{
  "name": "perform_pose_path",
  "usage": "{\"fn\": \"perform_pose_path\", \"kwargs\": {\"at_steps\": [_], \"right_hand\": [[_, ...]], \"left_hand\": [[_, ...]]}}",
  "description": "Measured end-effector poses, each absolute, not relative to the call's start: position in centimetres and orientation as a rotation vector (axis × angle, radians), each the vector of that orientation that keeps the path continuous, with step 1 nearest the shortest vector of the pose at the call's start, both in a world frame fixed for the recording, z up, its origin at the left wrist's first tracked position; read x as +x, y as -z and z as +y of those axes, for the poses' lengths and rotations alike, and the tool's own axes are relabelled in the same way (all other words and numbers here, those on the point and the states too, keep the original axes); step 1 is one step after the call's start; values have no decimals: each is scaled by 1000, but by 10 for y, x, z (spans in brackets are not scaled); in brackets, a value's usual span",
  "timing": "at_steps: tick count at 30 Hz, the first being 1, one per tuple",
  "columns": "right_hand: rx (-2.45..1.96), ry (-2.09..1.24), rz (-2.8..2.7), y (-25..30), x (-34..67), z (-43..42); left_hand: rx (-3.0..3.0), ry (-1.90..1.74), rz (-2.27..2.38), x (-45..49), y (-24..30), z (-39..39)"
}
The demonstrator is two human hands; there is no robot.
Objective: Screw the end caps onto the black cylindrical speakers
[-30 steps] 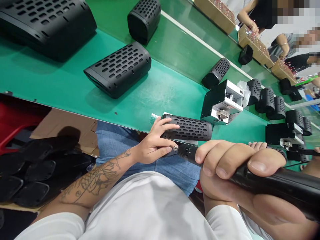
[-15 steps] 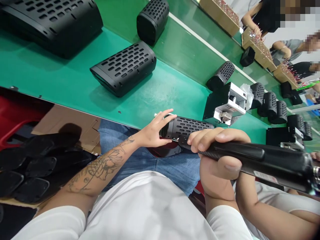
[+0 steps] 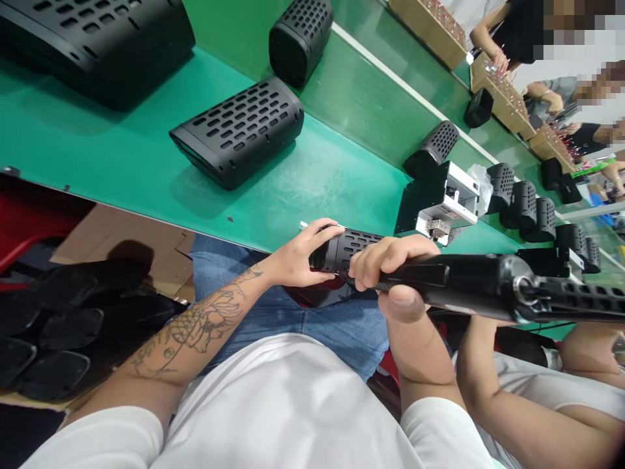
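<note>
A black electric screwdriver [image 3: 471, 281] lies in my right hand [image 3: 393, 264], fingers wrapped round its front part. Its tip points left, down at the near side of a black slotted housing [image 3: 359, 241]; the exact contact is hidden. That housing rests at the table's near edge, above my lap. Across its left end spans my left hand [image 3: 303, 257], the thumb on the near side and the fingers on the far side, gripping it. A small pale piece [image 3: 303, 225] shows just beyond the left fingers. My right hand covers the housing's right part.
On the green table [image 3: 332, 169] stand another slotted housing [image 3: 239, 133], a larger one [image 3: 112, 52] at far left and one [image 3: 300, 42] behind. A metal-framed unit [image 3: 439, 202] is at right. A co-worker's arm [image 3: 483, 365] is close on the right. Black parts [image 3: 63, 326] lie lower left.
My right hand and the screwdriver have moved left, and the tool's rear end has swung up, closer to level. The left hand stays on the housing, its upper fingers slightly lower.
</note>
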State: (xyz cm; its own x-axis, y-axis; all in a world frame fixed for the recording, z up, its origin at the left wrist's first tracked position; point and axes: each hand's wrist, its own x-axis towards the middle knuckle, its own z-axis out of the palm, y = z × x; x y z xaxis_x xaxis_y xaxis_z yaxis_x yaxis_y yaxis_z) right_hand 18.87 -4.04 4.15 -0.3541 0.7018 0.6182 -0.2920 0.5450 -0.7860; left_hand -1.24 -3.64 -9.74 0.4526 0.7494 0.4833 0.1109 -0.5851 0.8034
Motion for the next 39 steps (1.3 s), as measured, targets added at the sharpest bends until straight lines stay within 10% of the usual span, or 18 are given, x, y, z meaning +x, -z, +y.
{"fn": "perform_pose_path", "kwargs": {"at_steps": [12, 22, 30, 39], "right_hand": [[-572, -1144, -1596, -41, 193, -56], [-839, -200, -1161, -90, 340, 10], [-1006, -168, -1182, -47, 395, 70], [-998, -244, -1046, -64, 374, 32]], "left_hand": [[2160, -1318, 865, -5, 108, -48], [2338, -1286, 1212, 61, 133, -188], [2692, -1100, 411, 73, 69, -97], [2922, -519, 951, 74, 6, 8]]}}
